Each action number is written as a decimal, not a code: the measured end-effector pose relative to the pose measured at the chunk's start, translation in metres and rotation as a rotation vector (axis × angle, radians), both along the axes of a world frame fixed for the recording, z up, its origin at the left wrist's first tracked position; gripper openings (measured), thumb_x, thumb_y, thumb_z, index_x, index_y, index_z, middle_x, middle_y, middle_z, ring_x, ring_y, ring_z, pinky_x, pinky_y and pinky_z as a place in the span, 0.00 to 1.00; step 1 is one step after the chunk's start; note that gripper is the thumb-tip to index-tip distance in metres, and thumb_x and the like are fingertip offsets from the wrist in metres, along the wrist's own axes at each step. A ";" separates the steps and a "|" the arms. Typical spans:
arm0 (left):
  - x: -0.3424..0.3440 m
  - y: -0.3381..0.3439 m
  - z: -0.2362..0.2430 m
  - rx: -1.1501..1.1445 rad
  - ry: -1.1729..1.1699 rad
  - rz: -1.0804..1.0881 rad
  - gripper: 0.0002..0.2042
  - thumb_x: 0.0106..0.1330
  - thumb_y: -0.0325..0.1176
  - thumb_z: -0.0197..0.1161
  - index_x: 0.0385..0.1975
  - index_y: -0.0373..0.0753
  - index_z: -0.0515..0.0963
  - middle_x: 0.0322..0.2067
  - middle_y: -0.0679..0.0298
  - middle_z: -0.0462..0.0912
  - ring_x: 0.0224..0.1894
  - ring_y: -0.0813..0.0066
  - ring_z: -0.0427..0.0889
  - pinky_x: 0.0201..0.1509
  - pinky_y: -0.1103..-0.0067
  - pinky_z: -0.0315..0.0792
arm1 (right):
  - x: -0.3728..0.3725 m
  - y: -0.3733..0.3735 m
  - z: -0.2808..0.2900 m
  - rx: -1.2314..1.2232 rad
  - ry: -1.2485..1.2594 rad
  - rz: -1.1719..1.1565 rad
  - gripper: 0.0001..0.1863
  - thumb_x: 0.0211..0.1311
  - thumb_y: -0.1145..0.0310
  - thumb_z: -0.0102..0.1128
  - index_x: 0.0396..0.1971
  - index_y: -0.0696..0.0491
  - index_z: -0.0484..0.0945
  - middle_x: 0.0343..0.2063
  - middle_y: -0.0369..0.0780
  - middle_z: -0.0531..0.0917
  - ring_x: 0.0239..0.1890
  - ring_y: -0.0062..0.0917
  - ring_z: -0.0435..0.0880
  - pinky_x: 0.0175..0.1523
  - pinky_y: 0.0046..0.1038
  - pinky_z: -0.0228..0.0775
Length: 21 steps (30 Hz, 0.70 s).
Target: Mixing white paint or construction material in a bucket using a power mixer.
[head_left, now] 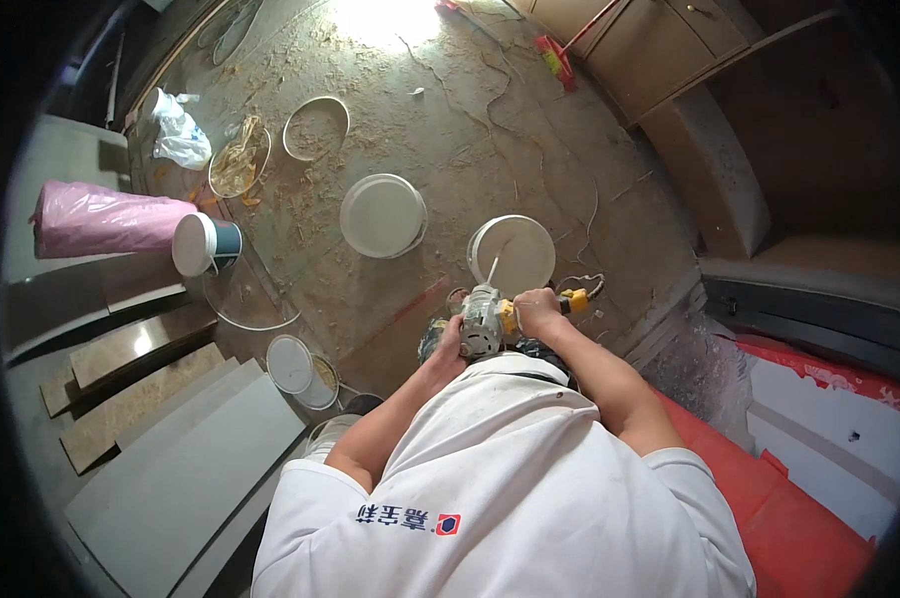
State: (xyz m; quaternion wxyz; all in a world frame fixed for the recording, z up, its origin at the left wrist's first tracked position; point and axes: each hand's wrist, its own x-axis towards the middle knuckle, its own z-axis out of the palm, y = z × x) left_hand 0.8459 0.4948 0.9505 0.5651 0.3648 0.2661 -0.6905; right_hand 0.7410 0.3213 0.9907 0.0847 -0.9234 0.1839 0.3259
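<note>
I hold a white-smeared power mixer (483,323) with yellow and dark parts in front of my body. My left hand (448,344) is closed on its left side, and my right hand (537,311) grips the yellow part on the right. Its pale shaft (495,263) reaches into a white bucket (532,249) of pale material; the shaft's lower end is hard to make out. Another round white bucket (378,214) stands up and left of it.
Littered floor with cables (497,120), open containers (315,128), a blue-labelled pail (226,244) and lids (290,365). Pink wrapped roll (111,219), stacked boards (171,468) at left. Wooden cabinets (649,55), red dustpan (559,62), red sheeting (769,508) at right.
</note>
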 end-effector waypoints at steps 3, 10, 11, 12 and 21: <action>0.001 0.006 0.002 -0.017 0.026 -0.005 0.21 0.71 0.45 0.37 0.48 0.41 0.77 0.42 0.60 0.84 0.43 0.63 0.83 0.53 0.63 0.76 | 0.001 0.004 0.003 -0.015 -0.012 -0.007 0.08 0.49 0.63 0.61 0.26 0.47 0.87 0.28 0.40 0.87 0.31 0.31 0.88 0.34 0.33 0.78; -0.003 0.011 -0.002 -0.036 0.035 0.018 0.20 0.72 0.44 0.38 0.47 0.42 0.77 0.41 0.62 0.84 0.41 0.64 0.83 0.52 0.64 0.76 | -0.004 0.008 -0.004 -0.031 0.010 0.005 0.07 0.49 0.64 0.62 0.25 0.47 0.86 0.27 0.39 0.87 0.32 0.30 0.87 0.35 0.33 0.77; -0.002 0.010 0.002 -0.035 0.039 0.020 0.20 0.72 0.44 0.38 0.47 0.42 0.77 0.41 0.62 0.84 0.41 0.64 0.83 0.52 0.64 0.76 | -0.004 0.008 -0.003 -0.025 -0.004 0.009 0.06 0.49 0.64 0.62 0.25 0.46 0.86 0.27 0.39 0.87 0.32 0.30 0.88 0.35 0.32 0.77; 0.000 0.009 0.006 -0.025 0.038 0.017 0.20 0.72 0.44 0.38 0.47 0.42 0.77 0.41 0.62 0.84 0.42 0.64 0.83 0.52 0.64 0.76 | -0.003 0.008 -0.003 -0.024 0.000 0.012 0.06 0.49 0.64 0.62 0.25 0.46 0.86 0.27 0.39 0.87 0.32 0.30 0.88 0.35 0.32 0.77; 0.002 0.005 0.000 0.009 0.048 0.028 0.21 0.71 0.45 0.38 0.48 0.42 0.76 0.43 0.62 0.83 0.44 0.64 0.82 0.54 0.63 0.75 | 0.007 0.003 0.000 -0.042 0.052 0.043 0.07 0.49 0.64 0.62 0.26 0.47 0.86 0.28 0.39 0.87 0.32 0.29 0.88 0.35 0.32 0.77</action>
